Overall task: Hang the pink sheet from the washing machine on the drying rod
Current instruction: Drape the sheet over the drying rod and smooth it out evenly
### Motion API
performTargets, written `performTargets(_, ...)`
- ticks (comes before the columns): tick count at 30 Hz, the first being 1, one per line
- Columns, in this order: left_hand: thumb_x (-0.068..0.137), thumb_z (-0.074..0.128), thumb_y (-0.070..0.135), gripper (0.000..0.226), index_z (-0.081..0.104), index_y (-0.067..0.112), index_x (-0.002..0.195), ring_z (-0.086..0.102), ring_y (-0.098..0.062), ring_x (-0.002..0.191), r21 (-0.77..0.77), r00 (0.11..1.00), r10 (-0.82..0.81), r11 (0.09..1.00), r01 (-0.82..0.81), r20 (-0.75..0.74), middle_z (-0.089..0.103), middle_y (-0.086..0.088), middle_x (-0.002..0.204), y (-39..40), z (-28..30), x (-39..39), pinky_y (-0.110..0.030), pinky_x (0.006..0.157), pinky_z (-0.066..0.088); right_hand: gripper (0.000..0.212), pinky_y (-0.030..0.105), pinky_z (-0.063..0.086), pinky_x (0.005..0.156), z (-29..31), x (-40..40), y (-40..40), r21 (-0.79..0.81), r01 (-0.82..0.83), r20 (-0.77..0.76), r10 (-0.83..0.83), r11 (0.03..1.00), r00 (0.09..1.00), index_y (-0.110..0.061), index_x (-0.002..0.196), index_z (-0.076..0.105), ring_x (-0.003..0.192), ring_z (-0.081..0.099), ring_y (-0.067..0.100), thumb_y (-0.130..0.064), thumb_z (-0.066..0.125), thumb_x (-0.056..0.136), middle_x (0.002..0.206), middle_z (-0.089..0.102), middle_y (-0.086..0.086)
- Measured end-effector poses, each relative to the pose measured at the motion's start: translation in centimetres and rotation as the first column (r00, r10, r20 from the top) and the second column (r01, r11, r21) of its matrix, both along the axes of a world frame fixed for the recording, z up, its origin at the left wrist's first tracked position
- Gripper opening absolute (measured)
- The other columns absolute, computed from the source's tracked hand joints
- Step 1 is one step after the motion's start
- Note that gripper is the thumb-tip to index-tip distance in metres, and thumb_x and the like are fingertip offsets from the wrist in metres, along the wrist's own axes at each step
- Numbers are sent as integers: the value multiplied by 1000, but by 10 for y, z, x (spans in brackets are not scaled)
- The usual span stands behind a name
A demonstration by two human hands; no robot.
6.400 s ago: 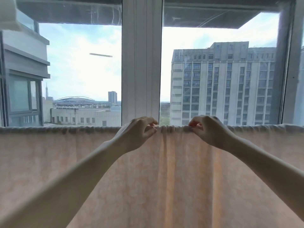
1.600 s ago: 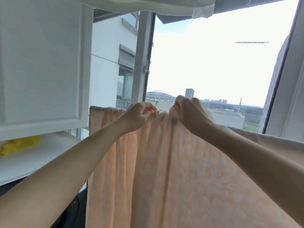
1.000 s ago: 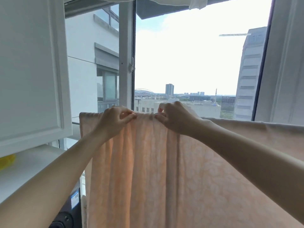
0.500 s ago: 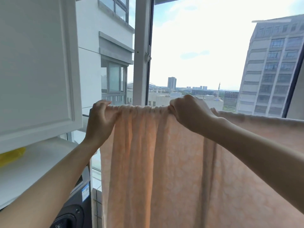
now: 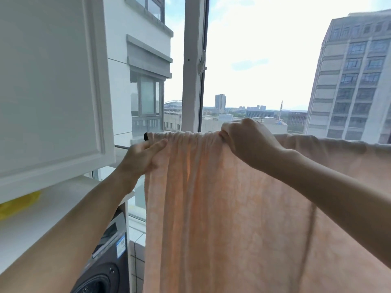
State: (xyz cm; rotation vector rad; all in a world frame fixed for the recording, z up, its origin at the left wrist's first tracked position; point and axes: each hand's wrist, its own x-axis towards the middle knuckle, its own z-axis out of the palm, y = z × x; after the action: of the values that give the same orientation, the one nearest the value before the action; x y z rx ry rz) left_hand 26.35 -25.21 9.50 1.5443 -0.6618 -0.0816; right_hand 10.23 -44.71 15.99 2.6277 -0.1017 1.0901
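Leftward along the rod [image 5: 146,136] the sheet [image 5: 232,208] has been spread; its edge is pinched by the left hand [image 5: 141,159], its gathered top gripped by the right hand [image 5: 247,142].

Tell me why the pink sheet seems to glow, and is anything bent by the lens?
Head view: daylight from the window shines through the pink sheet, brightest in the folds between the left hand and the right hand; the wide lens makes the tall building lean and blurs the near forearms.
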Motion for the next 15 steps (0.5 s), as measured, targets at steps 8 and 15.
performTargets(8,66,81,53,58,64,24,114,66,-10,99,150,988,-80,987,60,129,70,5,106,-4,12,-21,-30,88,55,29,28,45,55,-4,34,30,18,-25,-1,25,1000,1000,-13,73,54,52,46,10,-17,46,100,60,49,-3)
performTargets(15,68,85,41,46,56,25,100,61,-3,87,92,995,-8,996,-2,100,65,7,99,-16,11,-27,-20,71,53,30,20,40,50,-5,52,41,36,-44,-7,44,998,999,-15,74,54,49,43,3,-23,45,101,58,47,-5)
